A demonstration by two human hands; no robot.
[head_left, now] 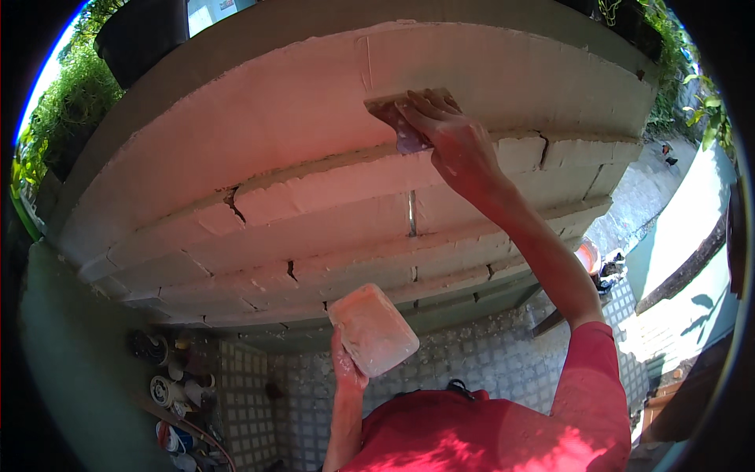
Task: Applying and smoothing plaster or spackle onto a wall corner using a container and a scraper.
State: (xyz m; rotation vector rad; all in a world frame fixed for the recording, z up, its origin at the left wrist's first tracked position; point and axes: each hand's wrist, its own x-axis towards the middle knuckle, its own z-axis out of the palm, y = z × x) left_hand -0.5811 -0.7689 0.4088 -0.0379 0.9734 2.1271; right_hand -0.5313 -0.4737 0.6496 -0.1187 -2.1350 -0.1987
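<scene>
My right hand (458, 145) is raised with its fingers closed over a flat, wide-edged putty spreader (389, 108). The spreader lies against the upper band of a pale coated wall (267, 110); a purplish part shows below its brownish edge. Lower down, my left hand (348, 363) grips the side of a shallow rectangular plastic tub (374, 330). Pale smears cover the tub, and how much it holds is hard to make out. Below the spreader, the wall steps into rows of blocks with dark gaps (233, 204) and rough joints.
Plants (75, 118) and a black pot (141, 39) stand along the top left. Buckets and containers (167, 389) crowd the lower left beside a hose. Tiled floor (487, 362) lies beneath the wall, and an orange-white bucket (586, 256) stands at the right.
</scene>
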